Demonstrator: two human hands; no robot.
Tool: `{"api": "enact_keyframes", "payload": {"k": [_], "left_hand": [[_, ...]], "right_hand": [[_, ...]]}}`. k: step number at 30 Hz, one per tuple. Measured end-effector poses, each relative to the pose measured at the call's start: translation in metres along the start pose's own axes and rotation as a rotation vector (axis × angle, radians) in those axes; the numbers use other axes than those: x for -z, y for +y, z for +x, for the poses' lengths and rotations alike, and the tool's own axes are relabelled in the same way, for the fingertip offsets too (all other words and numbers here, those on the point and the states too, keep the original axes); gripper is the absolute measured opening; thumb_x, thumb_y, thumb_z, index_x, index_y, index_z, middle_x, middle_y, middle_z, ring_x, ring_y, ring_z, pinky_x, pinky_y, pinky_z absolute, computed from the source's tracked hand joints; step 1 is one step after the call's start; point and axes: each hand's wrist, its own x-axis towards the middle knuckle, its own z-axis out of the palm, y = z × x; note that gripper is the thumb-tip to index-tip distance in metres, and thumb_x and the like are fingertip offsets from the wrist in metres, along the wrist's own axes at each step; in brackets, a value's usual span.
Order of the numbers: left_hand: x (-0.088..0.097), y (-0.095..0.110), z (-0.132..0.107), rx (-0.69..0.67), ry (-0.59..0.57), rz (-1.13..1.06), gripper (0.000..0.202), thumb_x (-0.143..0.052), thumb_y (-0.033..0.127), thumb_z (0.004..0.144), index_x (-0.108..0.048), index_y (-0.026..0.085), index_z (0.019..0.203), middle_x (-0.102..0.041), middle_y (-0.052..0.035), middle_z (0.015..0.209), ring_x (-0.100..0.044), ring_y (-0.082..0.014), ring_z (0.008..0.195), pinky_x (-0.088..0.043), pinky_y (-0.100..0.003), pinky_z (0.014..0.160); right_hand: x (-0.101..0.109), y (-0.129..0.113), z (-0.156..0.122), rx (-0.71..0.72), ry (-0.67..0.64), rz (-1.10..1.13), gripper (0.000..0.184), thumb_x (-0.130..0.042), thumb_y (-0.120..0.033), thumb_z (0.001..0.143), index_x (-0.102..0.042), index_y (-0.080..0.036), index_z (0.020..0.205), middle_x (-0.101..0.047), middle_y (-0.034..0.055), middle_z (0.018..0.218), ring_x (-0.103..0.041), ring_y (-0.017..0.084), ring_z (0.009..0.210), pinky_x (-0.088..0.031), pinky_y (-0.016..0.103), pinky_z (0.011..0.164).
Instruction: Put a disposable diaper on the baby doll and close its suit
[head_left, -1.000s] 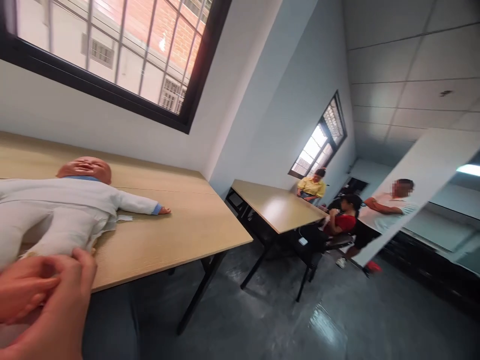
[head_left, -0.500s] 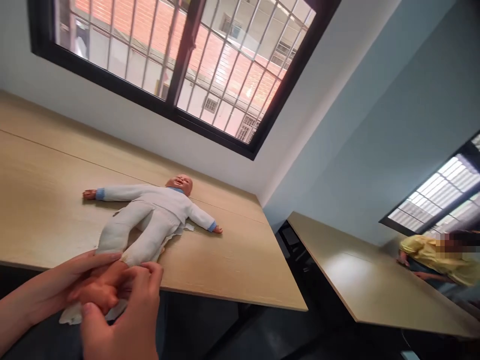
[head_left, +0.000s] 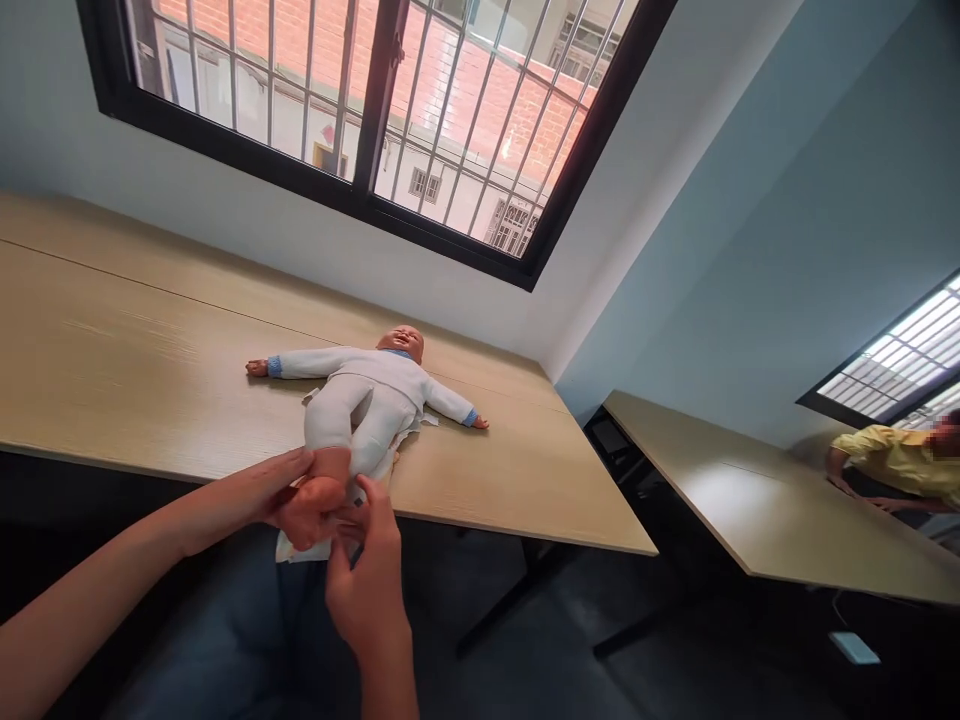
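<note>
A baby doll (head_left: pixel 361 385) in a white long-sleeved suit with blue cuffs lies on its back on a light wooden table (head_left: pixel 150 370), arms spread and bare feet towards me. My left hand (head_left: pixel 259 490) comes in from the left and is wrapped around the doll's bare foot (head_left: pixel 315 500). My right hand (head_left: pixel 367 580) rises from below, its fingers against the same foot. A crumpled white cloth (head_left: pixel 296 548) lies under the doll's lower body and sticks out past the table's near edge. The other foot is hidden.
The near table's edge runs just beyond my hands, with dark floor below. A second wooden table (head_left: pixel 750 490) stands to the right. A person in a yellow shirt (head_left: pixel 892 460) leans over its far end. A barred window (head_left: pixel 352 110) is above the wall.
My view has swung round, bringing the whole doll into sight. My hands have moved right in the picture with the doll's foot still between them.
</note>
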Motion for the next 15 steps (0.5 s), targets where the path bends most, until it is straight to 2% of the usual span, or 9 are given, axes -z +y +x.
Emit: {"api": "enact_keyframes", "payload": {"k": [3, 6, 8, 12, 15], "left_hand": [[0.009, -0.006, 0.004, 0.018, -0.16, -0.156, 0.066, -0.043, 0.073, 0.105, -0.062, 0.022, 0.142, -0.08, -0.0075, 0.122, -0.076, -0.0342, 0.109, -0.063, -0.039, 0.09], [0.016, -0.014, 0.011, -0.088, -0.155, -0.031, 0.06, -0.051, 0.072, 0.101, -0.067, 0.024, 0.134, -0.079, -0.008, 0.118, -0.072, -0.0368, 0.112, -0.061, -0.042, 0.094], [0.022, -0.018, 0.016, -0.128, -0.144, 0.055, 0.058, -0.052, 0.071, 0.1, -0.068, 0.026, 0.132, -0.077, -0.0091, 0.122, -0.071, -0.0372, 0.113, -0.06, -0.042, 0.094], [0.033, -0.02, 0.023, -0.151, -0.154, 0.203, 0.052, -0.052, 0.068, 0.103, -0.067, 0.025, 0.129, -0.074, -0.01, 0.132, -0.069, -0.0356, 0.119, -0.056, -0.039, 0.098], [0.039, -0.018, 0.026, -0.164, -0.138, 0.303, 0.051, -0.051, 0.068, 0.103, -0.067, 0.025, 0.124, -0.074, -0.0115, 0.129, -0.071, -0.0368, 0.116, -0.055, -0.04, 0.095]], "right_hand": [[-0.017, 0.002, 0.001, -0.038, 0.126, -0.074, 0.063, -0.062, -0.011, 0.085, -0.055, -0.021, 0.147, -0.07, 0.0139, 0.134, -0.072, 0.028, 0.12, -0.063, 0.043, 0.1], [-0.029, 0.002, 0.004, -0.1, 0.222, -0.227, 0.052, -0.066, -0.015, 0.085, -0.058, -0.019, 0.136, -0.067, 0.0162, 0.134, -0.07, 0.03, 0.121, -0.061, 0.045, 0.102], [-0.035, 0.001, 0.008, -0.147, 0.235, -0.317, 0.05, -0.067, -0.017, 0.085, -0.059, -0.019, 0.134, -0.065, 0.0186, 0.138, -0.071, 0.032, 0.12, -0.062, 0.046, 0.099], [-0.045, -0.004, 0.019, -0.266, 0.218, -0.478, 0.058, -0.069, -0.029, 0.086, -0.056, -0.017, 0.141, -0.055, 0.0247, 0.151, -0.075, 0.039, 0.115, -0.064, 0.052, 0.087], [-0.05, -0.009, 0.027, -0.335, 0.197, -0.578, 0.068, -0.072, -0.03, 0.082, -0.054, -0.015, 0.145, -0.056, 0.0256, 0.146, -0.078, 0.04, 0.099, -0.064, 0.053, 0.076]]}}
